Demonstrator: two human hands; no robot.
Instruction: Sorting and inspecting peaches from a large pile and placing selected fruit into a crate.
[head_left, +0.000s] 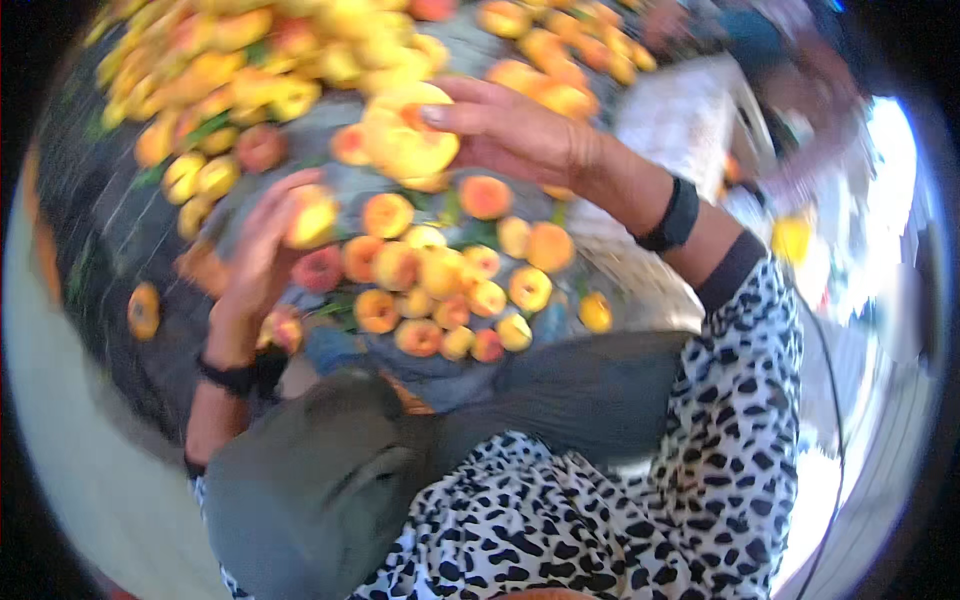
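My right hand (517, 131) grips a large yellow flat peach (401, 142) above the dark ground sheet, thumb on its near side. Another fruit seems pressed against it, but blur hides where one ends. Lower left, my left hand (259, 240) has its fingers around a smaller yellow-orange peach (313, 217). Between and below my hands lies a loose cluster of peaches (442, 274), orange, yellow and reddish, with some green leaves among them. A dark red peach (319, 268) rests just beside my left hand. Both wrists wear black bands.
A big heap of yellow peaches (225, 67) spreads at the upper left, and more peaches (555, 52) lie at the top. A pale crate (739, 112) stands at the right, near another person's arm (825, 97). A thin cable (832, 375) hangs at the right.
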